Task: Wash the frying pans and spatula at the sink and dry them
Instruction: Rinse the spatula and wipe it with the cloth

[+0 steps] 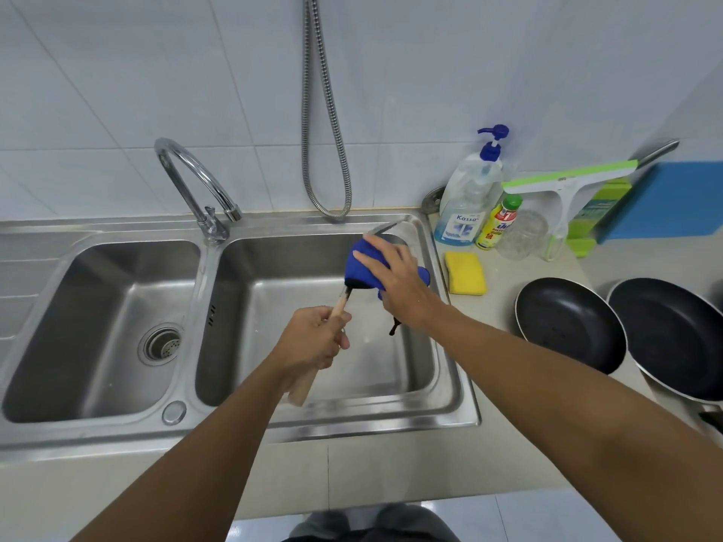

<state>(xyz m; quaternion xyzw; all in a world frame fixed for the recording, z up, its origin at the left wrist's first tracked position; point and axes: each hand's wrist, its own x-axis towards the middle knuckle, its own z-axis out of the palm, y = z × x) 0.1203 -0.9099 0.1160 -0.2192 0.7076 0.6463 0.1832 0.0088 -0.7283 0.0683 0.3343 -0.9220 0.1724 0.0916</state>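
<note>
Hands work over the right basin (pixel 399 369) of a steel sink with 2 basins; the left basin (pixel 98 307) shows 1 round drain strainer (pixel 160 343). The left hand (pixel 311 342) is closed around the wooden handle of 1 spatula (pixel 339 307), whose handle end sticks out below the wrist and whose dark head points up and away. The right hand (pixel 395 275) is clasped over 1 blue cloth (pixel 362 267) wrapped around that head, fingers spread across the fabric. Spatula and cloth are held in the air above the right basin. 1 curved tap (pixel 191 181) stands on the rim between the basins, and 1 metal hose (pixel 324 131) hangs down the tiled wall.

On the counter to the right, 2 black frying pans (pixel 569 324) (pixel 673 334) sit side by side, rims close together. Behind them lie 1 yellow sponge (pixel 465 272), 1 clear pump bottle (pixel 467 205), 1 small yellow bottle (pixel 497 221), 1 glass jar (pixel 522 236), and 1 green-edged squeegee (pixel 563 181).
</note>
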